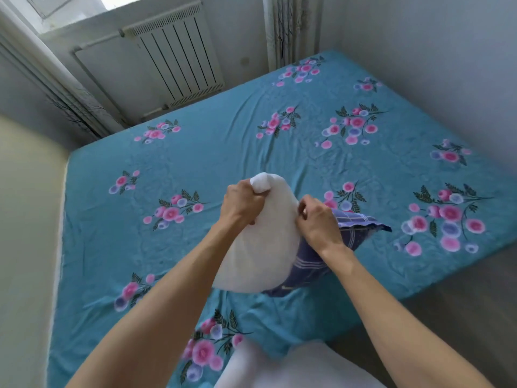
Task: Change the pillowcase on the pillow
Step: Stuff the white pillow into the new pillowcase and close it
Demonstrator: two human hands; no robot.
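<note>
Above the floral bed, the pillow corner is gripped by the left hand while the plaid pillowcase is pinched by the right hand, seemingly for stripping.

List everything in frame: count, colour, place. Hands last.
pillow: 1, white, held above the bed, mostly bare
pillowcase: 1, blue plaid, bunched on the pillow's right end
bed sheet: 1, teal with pink flowers, covers the bed
radiator: 1, white, wall past the bed
curtains: 2, pale, either side of radiator
white item: 1, bottom edge, cannot tell what
left hand: grips pillow's top corner
right hand: pinches pillowcase at pillow's edge
</note>
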